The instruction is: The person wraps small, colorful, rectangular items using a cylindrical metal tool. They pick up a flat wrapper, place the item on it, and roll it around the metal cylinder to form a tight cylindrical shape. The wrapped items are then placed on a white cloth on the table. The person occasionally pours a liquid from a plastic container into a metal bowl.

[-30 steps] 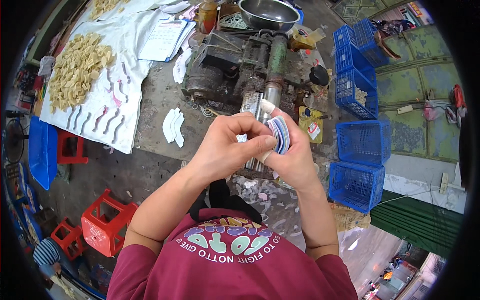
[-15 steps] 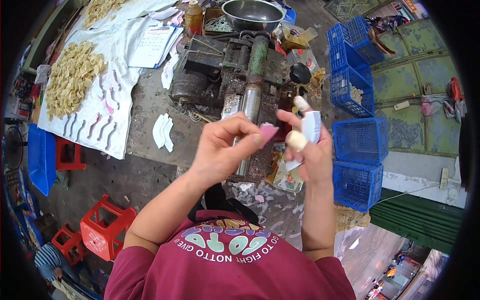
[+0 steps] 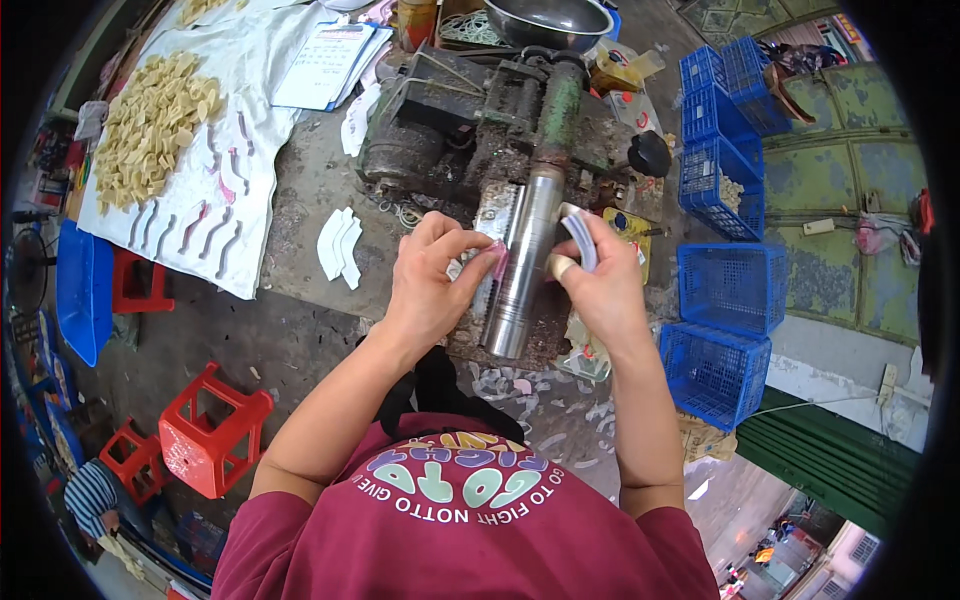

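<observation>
Between the thumb and fingers of my left hand (image 3: 432, 275) is a small pink piece (image 3: 499, 261), at the left side of a shiny metal roller (image 3: 528, 255). My right hand (image 3: 608, 290) is on the roller's other side, with beige covers on some fingertips. It grips a curved whitish strip (image 3: 582, 242) that stands up from the fingers. The roller sticks out toward me from a grimy green and dark machine (image 3: 480, 120). Whether either hand touches the roller is hard to tell. White curved pieces (image 3: 340, 246) lie on the bench left of my left hand.
A white cloth (image 3: 240, 205) at the left bears a heap of yellowish pieces (image 3: 155, 125) and several dark curved strips. Beyond it lies a clipboard (image 3: 325, 65). Blue crates (image 3: 731, 288) stand at the right, red stools (image 3: 215, 430) at the lower left. Scraps litter the floor (image 3: 560, 410).
The pink piece has come down to the roller's left side in my left hand. My right hand has turned and lowered beside the roller with its strip. The view has shifted slightly.
</observation>
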Motion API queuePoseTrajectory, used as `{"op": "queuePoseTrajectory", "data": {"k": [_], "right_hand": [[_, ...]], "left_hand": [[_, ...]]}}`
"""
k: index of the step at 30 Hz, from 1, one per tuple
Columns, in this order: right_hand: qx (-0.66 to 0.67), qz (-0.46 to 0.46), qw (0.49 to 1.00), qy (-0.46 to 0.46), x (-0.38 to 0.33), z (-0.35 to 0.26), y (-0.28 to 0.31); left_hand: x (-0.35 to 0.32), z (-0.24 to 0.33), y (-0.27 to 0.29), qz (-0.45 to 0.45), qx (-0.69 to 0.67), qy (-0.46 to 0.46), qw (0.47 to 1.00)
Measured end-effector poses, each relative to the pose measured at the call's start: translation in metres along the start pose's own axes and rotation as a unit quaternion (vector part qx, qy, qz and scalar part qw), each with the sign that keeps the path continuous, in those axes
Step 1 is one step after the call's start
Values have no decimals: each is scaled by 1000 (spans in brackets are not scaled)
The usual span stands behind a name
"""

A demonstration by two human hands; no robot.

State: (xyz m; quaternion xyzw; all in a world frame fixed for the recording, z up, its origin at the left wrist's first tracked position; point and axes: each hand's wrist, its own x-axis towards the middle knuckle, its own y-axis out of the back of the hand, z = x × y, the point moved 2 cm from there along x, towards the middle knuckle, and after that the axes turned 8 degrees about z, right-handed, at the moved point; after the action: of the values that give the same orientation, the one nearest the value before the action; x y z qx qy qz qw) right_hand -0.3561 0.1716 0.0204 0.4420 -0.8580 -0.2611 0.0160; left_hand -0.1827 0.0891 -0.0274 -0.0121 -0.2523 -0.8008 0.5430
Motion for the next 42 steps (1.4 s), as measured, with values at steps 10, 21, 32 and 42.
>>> {"op": "queuePoseTrajectory", "data": {"k": [10, 21, 32, 42], "right_hand": [[32, 71, 997, -26, -9, -16, 16], [76, 50, 996, -17, -21, -32, -1], [76, -59, 993, 67, -44, -59, -23], [296, -228, 926, -52, -48, -39, -2]], "left_hand": [[21, -128, 112, 276, -35, 97, 956], [-59, -176, 109, 19, 313, -58, 948], [25, 64, 33, -228, -348, 199, 887], [10, 63, 18, -252, -484, 262, 796]]}}
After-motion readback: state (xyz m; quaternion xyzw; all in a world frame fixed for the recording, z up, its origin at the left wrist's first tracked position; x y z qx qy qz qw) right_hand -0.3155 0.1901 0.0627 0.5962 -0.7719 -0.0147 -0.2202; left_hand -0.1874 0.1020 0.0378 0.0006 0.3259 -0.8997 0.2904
